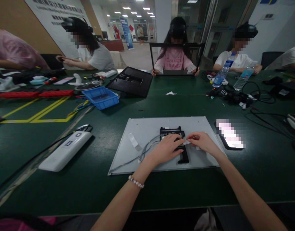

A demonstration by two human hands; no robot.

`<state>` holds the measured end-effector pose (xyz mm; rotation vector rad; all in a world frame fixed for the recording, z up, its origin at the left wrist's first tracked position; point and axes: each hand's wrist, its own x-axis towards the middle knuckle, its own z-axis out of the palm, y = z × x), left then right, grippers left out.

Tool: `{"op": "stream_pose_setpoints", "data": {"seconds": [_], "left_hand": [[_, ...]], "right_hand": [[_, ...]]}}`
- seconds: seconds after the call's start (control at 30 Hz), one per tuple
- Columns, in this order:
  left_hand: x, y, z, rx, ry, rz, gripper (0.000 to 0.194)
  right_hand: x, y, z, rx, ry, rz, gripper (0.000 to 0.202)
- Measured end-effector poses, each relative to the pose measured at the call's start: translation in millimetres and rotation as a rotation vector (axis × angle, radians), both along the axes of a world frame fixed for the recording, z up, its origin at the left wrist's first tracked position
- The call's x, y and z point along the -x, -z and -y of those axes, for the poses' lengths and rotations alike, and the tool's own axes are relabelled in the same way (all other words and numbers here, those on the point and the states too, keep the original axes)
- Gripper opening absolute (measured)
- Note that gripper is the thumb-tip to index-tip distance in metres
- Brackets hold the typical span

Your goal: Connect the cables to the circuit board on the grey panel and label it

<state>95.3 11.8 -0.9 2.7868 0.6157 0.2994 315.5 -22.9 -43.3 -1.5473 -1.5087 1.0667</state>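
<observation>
A light grey flat panel lies on the table in front of me, with a black plastic frame-like part on its middle. My left hand lies over this black part, thumb and fingers apart, its fingertips reaching the right side. Close beside it, my right hand pinches a small whitish strip, seemingly tape, between thumb and forefinger. Grey cables run from the black part toward the panel's lower left. Another pale strip sits on the panel's left half. My left fingers hide much of the black part.
A white power bank lies at left, a lit phone right of the panel. Farther back are a blue basket, a black cover and bottles. Across the table a person holds a black frame.
</observation>
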Motion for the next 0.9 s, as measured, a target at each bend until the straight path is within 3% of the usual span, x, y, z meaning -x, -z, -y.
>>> {"op": "stream_pose_setpoints", "data": {"seconds": [0.4,0.9], "left_hand": [[-3,0.0,1,-0.032,-0.013,-0.018,0.031],[-4,-3.1,4,-0.061,-0.014,-0.034,0.029]], "right_hand": [[7,-7.3,3,-0.139,0.009,0.181,0.015],[14,-13.5,8,-0.189,-0.032,0.364,0.012]]}}
